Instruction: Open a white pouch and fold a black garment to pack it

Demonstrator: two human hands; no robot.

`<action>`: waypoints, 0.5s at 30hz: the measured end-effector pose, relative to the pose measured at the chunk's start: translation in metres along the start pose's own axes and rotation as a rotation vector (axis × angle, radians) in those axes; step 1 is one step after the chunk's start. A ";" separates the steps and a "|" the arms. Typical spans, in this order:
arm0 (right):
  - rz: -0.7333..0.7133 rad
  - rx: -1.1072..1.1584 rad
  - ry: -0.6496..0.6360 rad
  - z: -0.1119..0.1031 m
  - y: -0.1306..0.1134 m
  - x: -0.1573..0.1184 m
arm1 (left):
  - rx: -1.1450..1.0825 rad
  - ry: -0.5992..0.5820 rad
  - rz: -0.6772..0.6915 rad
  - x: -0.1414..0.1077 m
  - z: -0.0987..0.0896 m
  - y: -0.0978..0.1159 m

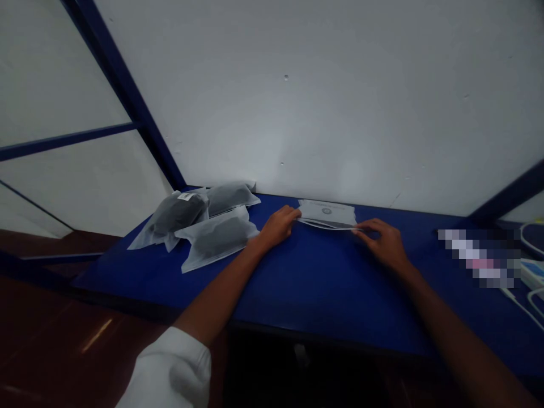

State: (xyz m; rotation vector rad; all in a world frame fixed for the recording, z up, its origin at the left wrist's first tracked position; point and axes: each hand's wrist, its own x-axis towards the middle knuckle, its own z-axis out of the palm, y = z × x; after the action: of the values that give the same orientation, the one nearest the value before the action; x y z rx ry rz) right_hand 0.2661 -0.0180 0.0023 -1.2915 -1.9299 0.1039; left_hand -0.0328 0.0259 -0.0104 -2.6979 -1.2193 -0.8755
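Note:
A frosted plastic bag (327, 212) with a dark round print lies flat near the back of the blue table, its open edge facing me. My left hand (280, 224) is closed on the left end of that edge. With thumb and fingers, my right hand (380, 241) pinches the right end. The two layers of the edge stand slightly apart between my hands. Beside my left forearm rests a filled frosted bag (219, 238) with something dark inside. Behind it are another filled bag (232, 197) and a bulkier one with a white label (181, 215).
The blue table (323, 289) runs along a white wall panel (323, 113). Blue metal frame bars (127, 96) rise at the left. On the right lie a blurred-out object (480, 260), a white cable (525, 309) and a white and blue item (533, 272).

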 end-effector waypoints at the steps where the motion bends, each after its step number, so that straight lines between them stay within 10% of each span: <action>1: -0.027 -0.013 -0.005 0.002 -0.001 -0.001 | -0.023 0.017 0.019 0.000 0.002 0.001; 15: -0.163 0.103 -0.248 0.026 -0.023 -0.009 | -0.127 -0.025 0.254 0.000 0.014 0.038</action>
State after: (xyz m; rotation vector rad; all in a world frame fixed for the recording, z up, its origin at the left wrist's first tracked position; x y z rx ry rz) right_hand 0.2336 -0.0276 -0.0101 -1.0904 -2.2012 0.2890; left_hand 0.0006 0.0038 -0.0152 -2.8853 -0.8239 -0.9141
